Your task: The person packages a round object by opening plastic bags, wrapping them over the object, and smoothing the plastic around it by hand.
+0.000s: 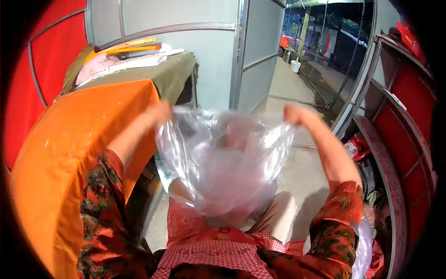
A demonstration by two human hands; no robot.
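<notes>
A large clear plastic bag (218, 162) is stretched between my two hands, in front of my body and above the floor. My left hand (160, 113) grips its upper left corner, beside the orange-covered table. On the other side, my right hand (295, 113) is closed on the upper right edge. The plastic sags between them and is smeared by motion, so its opening cannot be made out. Below it show a red checkered apron (213, 258) and my light-coloured trouser legs.
An orange cloth (93, 125) covers a table at the left, and a green cloth (179, 69) bears folded fabrics behind it. Shelves (381, 172) with bundled items run along the right. Past a grey door panel (260, 51), a white bucket (295, 66) stands on the floor.
</notes>
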